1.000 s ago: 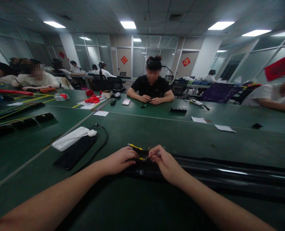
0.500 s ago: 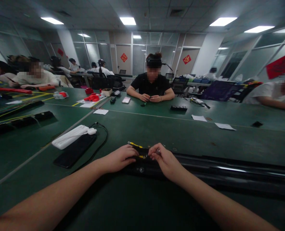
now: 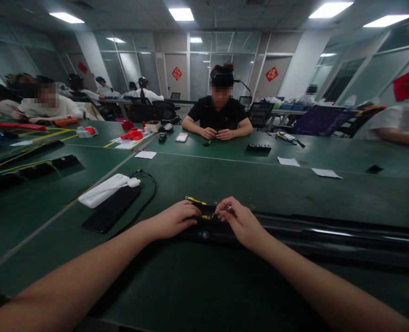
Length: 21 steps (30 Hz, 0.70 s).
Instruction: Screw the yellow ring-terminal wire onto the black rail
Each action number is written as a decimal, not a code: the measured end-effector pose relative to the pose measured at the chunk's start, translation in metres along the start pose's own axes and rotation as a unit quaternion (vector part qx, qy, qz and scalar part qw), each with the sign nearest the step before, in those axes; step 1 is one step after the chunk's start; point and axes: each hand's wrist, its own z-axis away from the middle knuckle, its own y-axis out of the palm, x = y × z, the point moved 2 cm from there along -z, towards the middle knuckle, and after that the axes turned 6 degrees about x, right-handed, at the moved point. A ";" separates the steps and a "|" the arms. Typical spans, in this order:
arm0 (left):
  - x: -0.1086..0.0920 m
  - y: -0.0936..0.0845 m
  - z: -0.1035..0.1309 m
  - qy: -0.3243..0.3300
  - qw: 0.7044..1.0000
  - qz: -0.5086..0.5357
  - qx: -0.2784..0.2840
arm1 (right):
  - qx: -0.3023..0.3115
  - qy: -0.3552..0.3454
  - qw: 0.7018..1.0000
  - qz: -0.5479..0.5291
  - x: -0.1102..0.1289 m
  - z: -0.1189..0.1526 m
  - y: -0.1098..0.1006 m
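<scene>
A long glossy black bar [image 3: 311, 230] lies across the table in front of me and runs off to the right. At its left end, my left hand [image 3: 175, 220] grips the black housing with bent fingers. Beside those fingertips a short yellow wire [image 3: 204, 216] shows, and another yellow wire [image 3: 195, 200] with a ring terminal sticks out behind. My right hand [image 3: 241, 222] is closed in a pinch over the same end, holding a small shiny metal piece [image 3: 229, 207] whose kind I cannot make out. A round screw head [image 3: 205, 235] sits on the bar's near side.
Left of my hands lie a black phone [image 3: 113, 210], a white power bank [image 3: 104, 190] and a black cable [image 3: 155, 186]. Opposite, a person in a black shirt [image 3: 218, 115] handles small parts. Paper slips [image 3: 326, 173] and a black slotted block [image 3: 259, 147] lie farther back.
The camera view has tipped slightly downward, so the surroundings sit higher in the picture. Both hands stay at the bar's left end with nearly the same grip.
</scene>
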 end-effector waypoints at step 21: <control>0.001 0.000 -0.001 0.003 1.000 -0.001 -0.001 | -0.003 -0.005 1.000 -0.013 -0.002 0.001 0.000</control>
